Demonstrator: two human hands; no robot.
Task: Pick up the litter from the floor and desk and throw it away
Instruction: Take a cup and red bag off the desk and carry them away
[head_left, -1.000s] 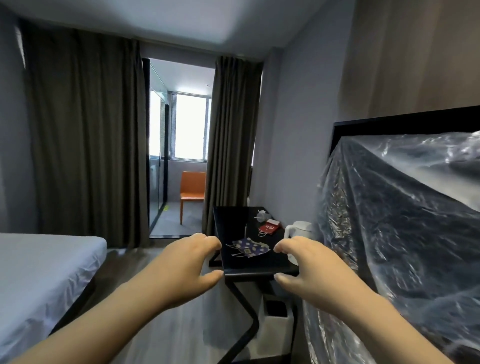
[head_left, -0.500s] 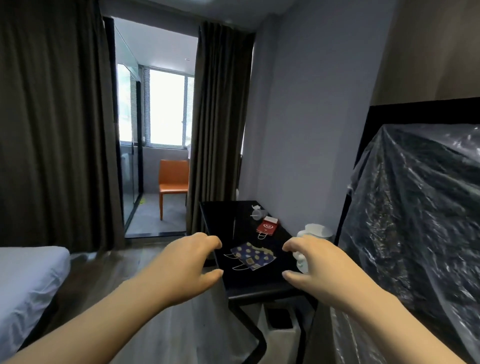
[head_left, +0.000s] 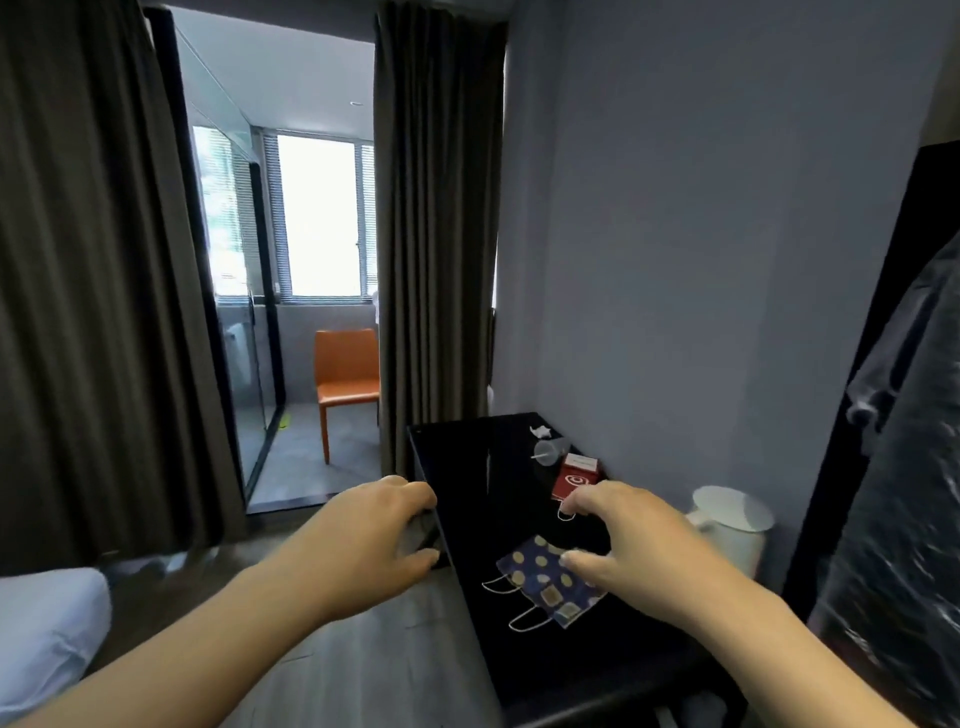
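A black desk (head_left: 467, 467) stands against the right wall. On it lie a blue dotted face mask (head_left: 540, 577), a red packet (head_left: 574, 478), a clear plastic cup (head_left: 550, 449) on its side and a crumpled white scrap (head_left: 540, 430). My right hand (head_left: 628, 535) hovers over the desk with curled, spread fingers; its thumb is just above the mask's right end. My left hand (head_left: 374, 530) is held out left of the desk's edge, fingers curled and apart, holding nothing.
A white kettle (head_left: 732, 525) sits right of the desk. Plastic-wrapped furniture (head_left: 893, 519) fills the right edge. A bed corner (head_left: 47, 623) is at lower left. Dark curtains (head_left: 436, 234) frame a doorway with an orange chair (head_left: 347, 379) beyond.
I have come closer to the desk and the view has tilted down and right. My right hand has moved over the desk above the mask; my left hand stays beside the desk's edge.
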